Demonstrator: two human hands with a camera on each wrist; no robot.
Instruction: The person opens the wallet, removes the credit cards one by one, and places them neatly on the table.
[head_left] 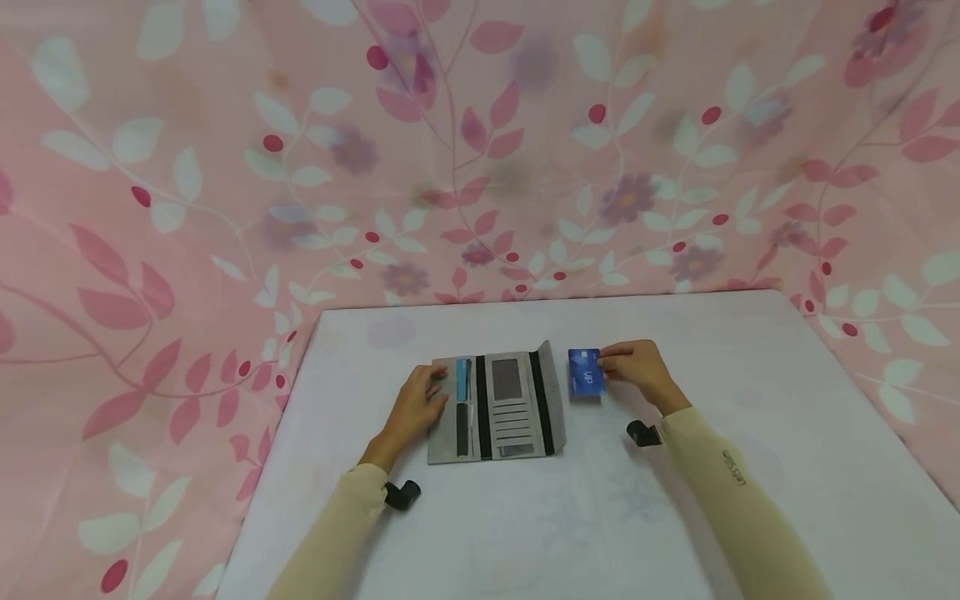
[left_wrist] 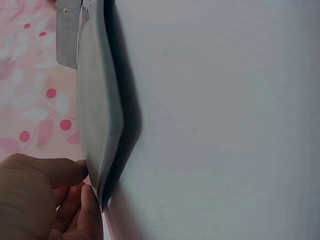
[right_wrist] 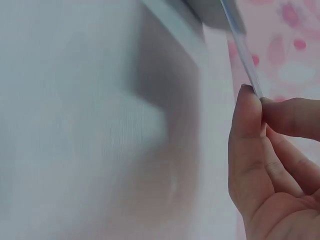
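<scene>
A grey wallet (head_left: 444, 429) lies unfolded on the table, with its flap at the right raised. Blue and dark cards (head_left: 462, 379) fill slots in its left part. My left hand (head_left: 412, 408) is at the wallet's left edge; in the left wrist view its thumb and fingertips (left_wrist: 90, 207) hold that edge. Right of the flap, my right hand (head_left: 637, 367) pinches a blue VIP card (head_left: 585, 372) by its right side, between thumb and finger. The right wrist view shows this card (right_wrist: 245, 60) edge-on, raised off the table, its shadow below.
The white table (head_left: 540, 517) extends around the wallet on all sides. Behind it hangs a pink floral cloth (head_left: 480, 150), meeting the table's far edge. Small black devices (head_left: 402, 495) are worn at both wrists.
</scene>
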